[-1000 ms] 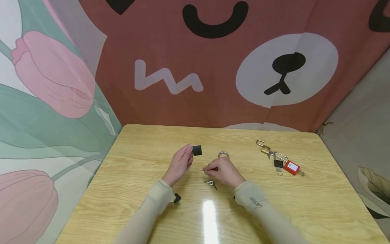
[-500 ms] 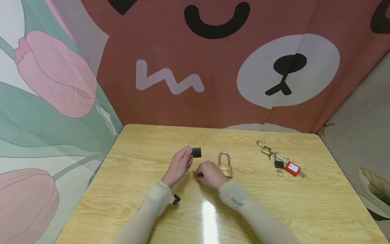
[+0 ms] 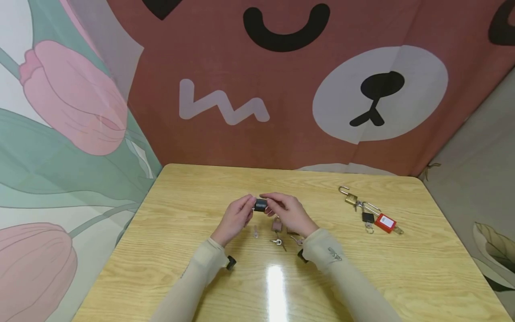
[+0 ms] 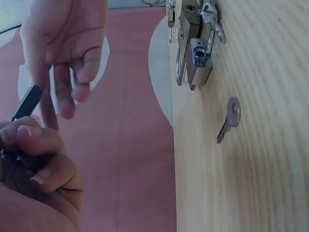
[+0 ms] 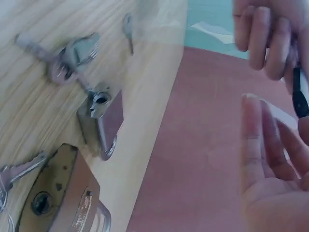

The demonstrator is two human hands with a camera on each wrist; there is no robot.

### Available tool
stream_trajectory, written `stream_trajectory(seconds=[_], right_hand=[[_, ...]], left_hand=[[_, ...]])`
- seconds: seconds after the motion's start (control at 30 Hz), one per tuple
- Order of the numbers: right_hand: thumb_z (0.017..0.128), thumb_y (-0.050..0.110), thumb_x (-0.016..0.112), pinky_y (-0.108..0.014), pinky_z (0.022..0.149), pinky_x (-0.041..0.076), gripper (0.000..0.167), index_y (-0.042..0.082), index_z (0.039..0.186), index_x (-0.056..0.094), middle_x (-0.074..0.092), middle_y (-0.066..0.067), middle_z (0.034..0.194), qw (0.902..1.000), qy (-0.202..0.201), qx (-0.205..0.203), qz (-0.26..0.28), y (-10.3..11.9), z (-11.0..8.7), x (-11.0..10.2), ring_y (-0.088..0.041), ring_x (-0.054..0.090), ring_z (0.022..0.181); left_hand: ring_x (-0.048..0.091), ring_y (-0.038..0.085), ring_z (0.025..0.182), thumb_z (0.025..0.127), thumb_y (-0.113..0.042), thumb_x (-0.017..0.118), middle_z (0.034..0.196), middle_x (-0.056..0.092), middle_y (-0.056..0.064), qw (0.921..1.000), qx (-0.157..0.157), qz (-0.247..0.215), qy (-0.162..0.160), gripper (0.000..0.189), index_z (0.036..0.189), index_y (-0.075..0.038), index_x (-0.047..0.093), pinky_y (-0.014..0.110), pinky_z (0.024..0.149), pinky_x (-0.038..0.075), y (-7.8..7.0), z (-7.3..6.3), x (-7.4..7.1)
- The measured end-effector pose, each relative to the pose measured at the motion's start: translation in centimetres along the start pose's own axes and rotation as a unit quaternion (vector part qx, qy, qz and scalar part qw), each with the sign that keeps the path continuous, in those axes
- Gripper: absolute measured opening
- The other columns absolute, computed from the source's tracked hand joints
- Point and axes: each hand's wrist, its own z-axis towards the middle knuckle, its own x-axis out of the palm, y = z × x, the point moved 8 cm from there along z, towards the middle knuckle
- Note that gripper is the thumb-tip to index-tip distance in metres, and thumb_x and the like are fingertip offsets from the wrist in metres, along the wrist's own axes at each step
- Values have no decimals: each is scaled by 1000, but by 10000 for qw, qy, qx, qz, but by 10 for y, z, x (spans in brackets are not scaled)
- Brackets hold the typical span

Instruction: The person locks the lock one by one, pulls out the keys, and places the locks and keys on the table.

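My left hand [image 3: 234,220] grips a small black padlock [image 3: 260,205] above the table, its body pointing right. In the right wrist view the dark lock body [image 5: 300,94] sticks out from the left hand's curled fingers. My right hand [image 3: 293,215] is at the lock's right end, its fingers mostly straight; the thumb is close to the lock, and contact cannot be made out. A single key [image 4: 233,113] lies on the table below. Beside it are a small brass padlock [image 5: 101,123] with keys [image 3: 277,242] and a larger brass padlock [image 5: 60,188], mostly hidden by my right hand in the head view.
Farther right on the wooden table [image 3: 193,188] lie an open brass padlock [image 3: 351,199], a black padlock [image 3: 368,217] with a key ring, and a red padlock [image 3: 385,222]. A printed cloth [image 3: 281,134] hangs behind the table's far edge.
My right hand has put a key down on the table and risen to the black padlock. The left hand has kept its grip, and the lock is slightly turned.
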Motion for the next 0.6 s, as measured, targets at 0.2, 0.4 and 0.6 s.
stream_trajectory(seconds=[0.2, 0.4, 0.6], right_hand=[[103, 13, 66, -30, 83, 61, 38, 13, 141, 64, 74, -5, 112, 9995, 51, -262, -185, 6, -4, 1, -24, 73, 96], [95, 12, 76, -30, 89, 60, 46, 20, 140, 65, 72, -1, 110, 9978, 342, -556, -63, 7, -5, 6, -14, 70, 96], [90, 17, 83, -29, 76, 61, 44, 16, 132, 70, 73, 0, 92, 9970, 306, -632, -320, 9, -3, 11, -11, 69, 82]], left_hand=[[38, 10, 49, 113, -36, 44, 60, 42, 0, 9999, -99, 23, 79, 40, 88, -6, 55, 22, 47, 33, 5, 2, -2], [40, 11, 50, 112, -34, 47, 59, 45, 1, 9997, -82, 18, 224, 41, 90, -1, 58, 23, 48, 34, 5, 3, -4], [47, 14, 51, 110, -34, 51, 60, 50, 2, 9991, -287, -173, 277, 38, 89, -2, 56, 25, 49, 42, 11, 4, -1]])
